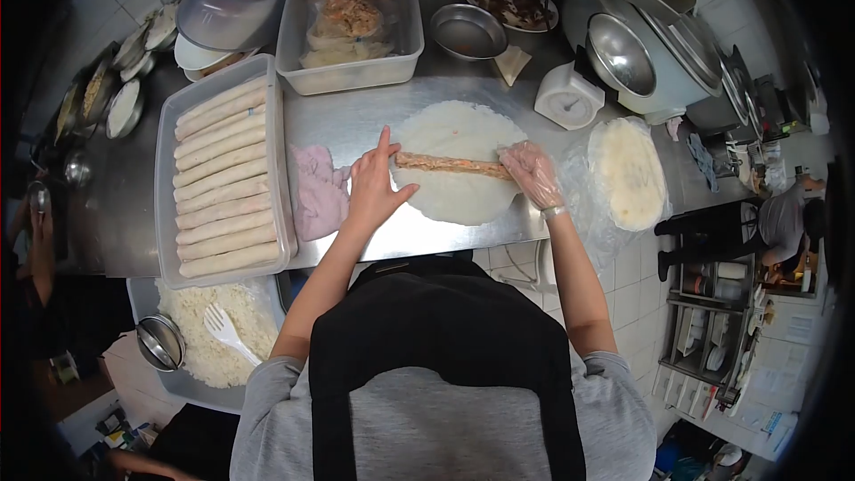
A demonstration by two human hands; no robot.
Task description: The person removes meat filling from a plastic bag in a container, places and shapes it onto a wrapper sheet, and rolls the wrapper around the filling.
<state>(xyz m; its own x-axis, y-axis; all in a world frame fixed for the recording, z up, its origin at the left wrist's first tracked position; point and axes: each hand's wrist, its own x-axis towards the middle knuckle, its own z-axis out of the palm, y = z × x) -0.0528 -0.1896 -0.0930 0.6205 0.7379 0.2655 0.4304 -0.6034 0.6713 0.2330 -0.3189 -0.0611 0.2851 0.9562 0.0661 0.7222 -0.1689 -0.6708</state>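
While the filling lies across the wrapper on the table, looks like shaping time;
Left hand spread at one end; gloved right hand bunched over the other, can't tell if pinching; next probably calls for lifting the near edge evenly

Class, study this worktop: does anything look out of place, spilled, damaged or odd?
One mismatch: the right hand wears a clear plastic glove, while the left hand looks bare. A crumpled pink cloth also lies untidily beside the clear rectangular plastic tub of long white rolls.
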